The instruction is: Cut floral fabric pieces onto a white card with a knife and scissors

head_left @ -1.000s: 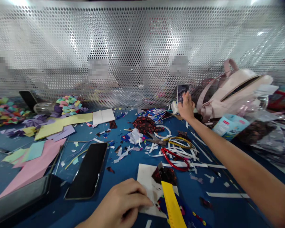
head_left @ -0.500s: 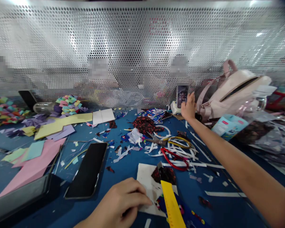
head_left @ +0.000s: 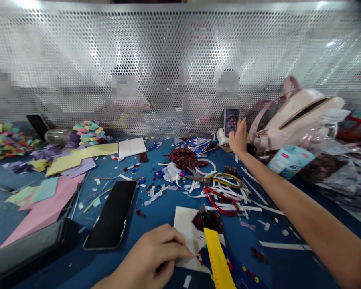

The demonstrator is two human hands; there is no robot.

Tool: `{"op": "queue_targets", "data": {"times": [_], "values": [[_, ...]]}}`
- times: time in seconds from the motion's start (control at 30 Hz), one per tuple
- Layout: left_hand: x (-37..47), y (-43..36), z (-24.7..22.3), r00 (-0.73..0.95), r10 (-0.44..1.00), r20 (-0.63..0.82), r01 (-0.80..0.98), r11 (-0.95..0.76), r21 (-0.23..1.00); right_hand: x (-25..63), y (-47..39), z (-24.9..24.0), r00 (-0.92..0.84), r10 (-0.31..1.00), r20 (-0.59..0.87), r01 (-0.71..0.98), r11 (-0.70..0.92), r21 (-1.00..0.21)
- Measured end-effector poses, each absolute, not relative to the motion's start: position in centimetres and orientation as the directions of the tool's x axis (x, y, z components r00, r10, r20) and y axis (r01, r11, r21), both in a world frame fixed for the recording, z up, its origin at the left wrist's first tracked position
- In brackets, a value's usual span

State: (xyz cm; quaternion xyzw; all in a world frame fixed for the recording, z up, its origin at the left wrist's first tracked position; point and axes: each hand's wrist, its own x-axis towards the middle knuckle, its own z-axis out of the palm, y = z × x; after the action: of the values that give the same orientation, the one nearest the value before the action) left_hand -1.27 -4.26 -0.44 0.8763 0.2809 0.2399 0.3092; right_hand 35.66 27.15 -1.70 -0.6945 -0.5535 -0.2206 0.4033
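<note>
My left hand (head_left: 155, 253) rests at the left edge of a white sheet (head_left: 183, 220), fingers loosely bent and apart, nothing held. Its fingertips touch the sheet. On the sheet lies a dark red-and-black patterned scrap (head_left: 216, 222). A yellow utility knife (head_left: 215, 253) lies across it with its blade pointing away, over blue patterned fabric (head_left: 237, 267). My right hand (head_left: 239, 135) reaches far forward to a phone (head_left: 231, 120) propped upright against the perforated panel. Thumb and fingers are spread, touching or close to the lit screen.
Scissors with yellow handles (head_left: 225, 178), red handles (head_left: 221, 200) and white paper strips lie mid-table. A black phone (head_left: 112, 216) and coloured paper (head_left: 57, 200) are to the left. A pale backpack (head_left: 301, 112), blue packet (head_left: 290, 160) and plastic bottle (head_left: 327, 124) stand right. A perforated metal panel (head_left: 168, 60) closes the back.
The view has shifted very slightly. My right hand stays at the propped phone, whose screen picture looks a little different. My left hand keeps its place on the sheet.
</note>
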Motion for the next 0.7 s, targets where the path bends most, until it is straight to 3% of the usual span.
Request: {"op": "queue_targets", "data": {"times": [0.37, 0.7], "values": [[-1.2, -4.5, -0.1, 0.726, 0.658, 0.200, 0.374, -0.621, 0.689, 36.2, 27.2, -2.2, 0.360, 0.623, 0.695, 0.917, -0.097, -0.387], [-1.2, -4.4, -0.3, 0.716, 0.657, 0.234, 0.352, -0.630, 0.692, 35.6, 26.3, -2.8, 0.339, 0.668, 0.663, 0.929, -0.128, -0.346]]}}
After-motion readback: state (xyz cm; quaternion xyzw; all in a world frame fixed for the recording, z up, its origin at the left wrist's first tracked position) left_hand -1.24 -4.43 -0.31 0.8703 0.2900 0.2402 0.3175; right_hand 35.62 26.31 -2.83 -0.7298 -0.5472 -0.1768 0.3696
